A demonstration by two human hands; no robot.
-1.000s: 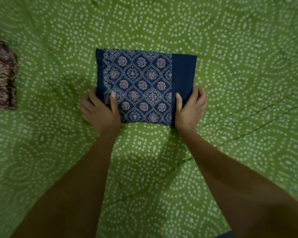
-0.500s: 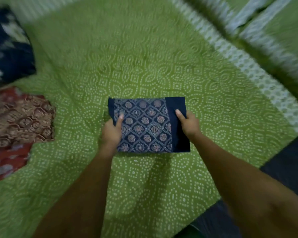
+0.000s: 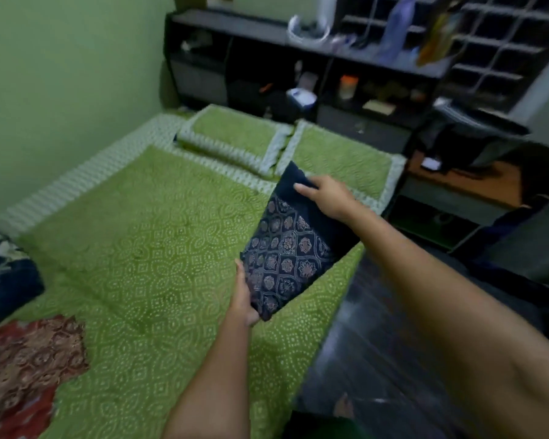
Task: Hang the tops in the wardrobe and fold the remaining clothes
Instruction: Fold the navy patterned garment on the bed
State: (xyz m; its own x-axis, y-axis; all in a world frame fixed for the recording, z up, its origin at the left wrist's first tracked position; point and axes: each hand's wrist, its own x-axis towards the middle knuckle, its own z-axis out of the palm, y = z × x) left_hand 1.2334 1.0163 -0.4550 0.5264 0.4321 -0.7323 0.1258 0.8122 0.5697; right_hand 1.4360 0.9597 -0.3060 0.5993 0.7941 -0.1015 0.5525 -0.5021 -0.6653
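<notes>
Between the two hands, lifted clear of the green bedspread point(image 3: 146, 248), hangs the folded navy printed cloth point(image 3: 286, 255): left hand point(image 3: 243, 299) grips its near corner, right hand point(image 3: 327, 196) pinches the far edge. Folding looks finished; next it likely needs setting down flat somewhere, perhaps beside the maroon garment point(image 3: 29, 369) far to their left.

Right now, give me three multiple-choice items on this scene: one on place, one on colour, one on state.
1. Where is the folded navy printed cloth?
A. flat on the bed
B. held above the bed's edge
C. on the shelf

2. What colour is the bedspread?
A. green
B. red
C. white

3. How is the cloth held?
A. left hand only
B. right hand only
C. both hands

Answers: 1 B, it is lifted and tilted. 2 A, green with white dots. 3 C, the left hand grips its near corner, the right hand its far end.
</notes>
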